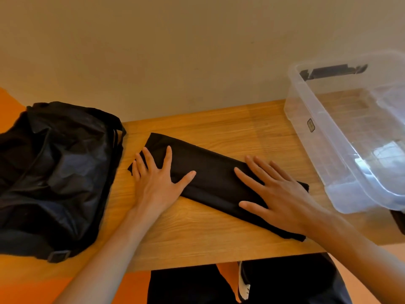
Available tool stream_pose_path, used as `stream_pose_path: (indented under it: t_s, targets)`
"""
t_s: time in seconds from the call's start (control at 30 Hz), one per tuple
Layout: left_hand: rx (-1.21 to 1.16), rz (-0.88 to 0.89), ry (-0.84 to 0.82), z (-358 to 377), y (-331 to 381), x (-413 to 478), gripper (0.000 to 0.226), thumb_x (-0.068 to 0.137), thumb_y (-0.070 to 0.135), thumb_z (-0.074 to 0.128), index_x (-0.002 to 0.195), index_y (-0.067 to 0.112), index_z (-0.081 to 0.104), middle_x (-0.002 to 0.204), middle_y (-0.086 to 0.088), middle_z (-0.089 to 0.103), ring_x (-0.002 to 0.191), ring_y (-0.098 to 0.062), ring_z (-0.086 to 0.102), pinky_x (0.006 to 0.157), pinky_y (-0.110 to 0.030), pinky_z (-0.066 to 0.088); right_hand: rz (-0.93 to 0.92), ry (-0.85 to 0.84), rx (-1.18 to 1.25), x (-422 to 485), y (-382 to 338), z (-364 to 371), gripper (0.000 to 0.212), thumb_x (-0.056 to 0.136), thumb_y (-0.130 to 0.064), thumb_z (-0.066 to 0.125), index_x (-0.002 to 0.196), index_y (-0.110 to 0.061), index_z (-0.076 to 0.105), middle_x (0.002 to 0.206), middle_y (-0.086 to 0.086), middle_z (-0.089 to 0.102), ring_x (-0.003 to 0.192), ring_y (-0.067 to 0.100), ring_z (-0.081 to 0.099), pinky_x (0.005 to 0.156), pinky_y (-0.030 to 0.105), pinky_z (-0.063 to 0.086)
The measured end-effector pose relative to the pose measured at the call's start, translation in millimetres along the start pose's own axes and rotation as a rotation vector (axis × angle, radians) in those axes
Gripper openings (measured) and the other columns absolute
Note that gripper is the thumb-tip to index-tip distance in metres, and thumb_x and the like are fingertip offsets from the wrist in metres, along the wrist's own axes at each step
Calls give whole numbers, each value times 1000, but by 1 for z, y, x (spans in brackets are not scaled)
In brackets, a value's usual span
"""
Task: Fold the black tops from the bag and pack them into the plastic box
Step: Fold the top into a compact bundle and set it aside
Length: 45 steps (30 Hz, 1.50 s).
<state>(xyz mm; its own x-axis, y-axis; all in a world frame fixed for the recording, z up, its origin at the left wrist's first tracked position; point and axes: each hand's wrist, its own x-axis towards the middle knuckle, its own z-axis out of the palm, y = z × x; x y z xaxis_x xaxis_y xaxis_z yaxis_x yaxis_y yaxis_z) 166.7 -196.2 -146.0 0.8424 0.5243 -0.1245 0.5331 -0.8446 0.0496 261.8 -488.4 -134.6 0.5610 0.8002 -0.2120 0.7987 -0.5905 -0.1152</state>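
- A black fabric top [210,181], folded into a long narrow strip, is laid slantwise on the light wooden worktop [197,242], between a crumpled black nylon bag [57,172] and a clear plastic storage box [341,132].
- Left hand [157,183] and right hand [282,194] are pressed flat on it, fingers [168,154] straight and spread; nothing is gripped.
- Cloth is judged soft, light and limp; it is best taken at the ends.
- The box appears empty.
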Motion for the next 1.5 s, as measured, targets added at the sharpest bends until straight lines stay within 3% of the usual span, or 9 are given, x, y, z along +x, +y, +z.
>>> stream_pose_path:
  t_s: [0.33,0.47,0.6,0.8,1.0,1.17,1.27,1.37,1.5]
  targets:
    - [28,376,-46,-13,15,61,106,67,101,0,159,49,-9,169,-11,-20,155,-29,-21,126,-46,-8,291,-42,180,-56,-60,5,87,83,-85,-13,147,-33,-41,152,5,-52,141,19,-48,122,41,-20]
    - [51,583,-19,-22,26,79,90,79,93,1,158,51,-4,171,-6,-16,155,-21,-23,125,-44,-14,342,-69,163,-42,-73,-19,92,82,-85,-12,151,-28,-36,153,16,-46,143,28,-43,122,44,-22]
    - [-98,471,237,-24,41,55,74,98,74,17,162,38,13,172,-9,-8,157,-28,-14,127,-49,-8,102,117,132,12,-30,-33,83,92,-80,-2,158,-34,-21,162,9,-33,148,21,-37,127,46,-10]
    - [-5,287,-42,-2,48,32,86,84,86,10,159,48,-7,168,-13,-21,154,-34,-23,126,-52,-8,-408,2,-28,5,-23,-10,76,100,-76,16,162,-37,-3,169,4,-18,153,15,-27,127,46,-7]
    - [49,407,-55,-8,53,68,91,76,91,10,157,54,-8,168,-12,-24,154,-30,-24,127,-50,-8,-382,-31,44,-33,-49,3,84,96,-81,21,162,-36,-6,168,5,-20,153,20,-28,126,45,-12]
    - [86,566,-69,-12,64,101,91,75,92,9,157,55,-7,168,-12,-23,154,-27,-25,126,-48,-10,-290,68,63,-30,-69,15,86,96,-81,23,163,-32,5,170,7,-8,156,21,-19,122,45,-4]
    - [95,705,30,-18,68,116,89,82,91,18,160,49,9,171,-15,-4,157,-29,-16,126,-47,-11,-263,71,138,-23,-80,13,85,96,-81,22,163,-33,1,169,5,-16,154,18,-25,126,50,-5]
    - [-65,765,249,-22,76,123,82,89,75,30,158,31,34,169,-12,21,158,-28,7,128,-47,-2,-374,15,139,-20,-77,-5,82,99,-76,25,162,-35,-6,168,6,-21,152,17,-29,125,48,-9]
    - [14,726,63,-16,89,135,90,86,84,15,163,38,11,172,-2,4,159,-23,-3,128,-45,-3,-619,-6,-52,-9,-57,-17,66,107,-62,26,163,-35,6,171,5,-8,155,19,-21,126,46,-10]
